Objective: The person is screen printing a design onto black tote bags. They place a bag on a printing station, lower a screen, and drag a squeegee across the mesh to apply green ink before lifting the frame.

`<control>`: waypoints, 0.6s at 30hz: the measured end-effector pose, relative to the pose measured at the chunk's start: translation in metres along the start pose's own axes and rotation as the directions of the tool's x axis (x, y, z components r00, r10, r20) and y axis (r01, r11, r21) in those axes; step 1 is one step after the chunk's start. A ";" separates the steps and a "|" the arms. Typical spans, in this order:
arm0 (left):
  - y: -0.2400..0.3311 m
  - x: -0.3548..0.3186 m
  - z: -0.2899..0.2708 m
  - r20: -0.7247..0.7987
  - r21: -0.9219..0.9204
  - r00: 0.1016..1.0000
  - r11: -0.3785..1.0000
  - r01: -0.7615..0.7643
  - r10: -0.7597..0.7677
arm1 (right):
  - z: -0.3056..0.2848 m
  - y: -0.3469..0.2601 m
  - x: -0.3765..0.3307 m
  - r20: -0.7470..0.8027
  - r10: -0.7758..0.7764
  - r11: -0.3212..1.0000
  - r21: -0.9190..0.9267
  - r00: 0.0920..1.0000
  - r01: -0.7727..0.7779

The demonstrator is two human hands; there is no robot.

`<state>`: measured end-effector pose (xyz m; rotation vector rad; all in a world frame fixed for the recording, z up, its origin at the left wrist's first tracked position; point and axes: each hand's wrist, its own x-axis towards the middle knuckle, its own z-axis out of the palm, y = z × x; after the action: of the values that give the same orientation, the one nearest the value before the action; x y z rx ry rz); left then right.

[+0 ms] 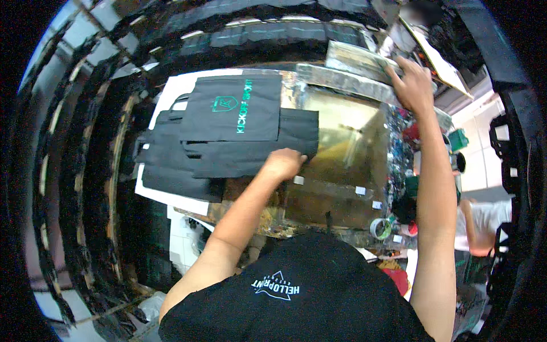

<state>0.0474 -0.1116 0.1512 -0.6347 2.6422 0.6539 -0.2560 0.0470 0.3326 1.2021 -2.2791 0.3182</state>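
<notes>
My left hand [285,164] is closed at the near right corner of a black fabric bag [302,128], which reaches over the edge of a glossy, yellowish-brown board [350,151]. On top of that bag lies another black bag [259,94] with green printing and a shield emblem. More black bags [182,182] lie beneath, on a white sheet [171,94]. My right hand [415,82] grips the right end of a worn wooden frame [364,60] tilted up at the far side of the board. The fingertips of my left hand are partly hidden.
Small white squares [360,190] are stuck on the board. A cup with green paint [380,228] and other paint containers [457,139] stand along the right side. Racks hung with black bags [245,37] surround the left and far sides. Another person's arm [468,222] shows at right.
</notes>
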 end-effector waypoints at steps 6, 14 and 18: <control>0.079 0.042 0.141 -0.202 0.047 0.960 0.981 -0.187 0.193 | 0.002 0.002 0.000 -0.064 -0.058 0.998 -0.007 0.996 0.058; 0.036 0.030 0.195 -0.252 0.220 0.906 0.932 -0.288 0.339 | -0.005 -0.007 -0.005 -0.017 -0.017 0.999 -0.039 1.000 0.016; 0.059 0.068 0.181 -0.161 0.229 0.921 0.921 -0.315 0.355 | -0.031 -0.020 0.012 0.126 0.024 0.980 0.194 0.992 -0.049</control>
<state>0.0005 0.0034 -0.0079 -0.1937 2.9904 0.4215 -0.2344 0.0410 0.3640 1.3112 -2.4237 0.5070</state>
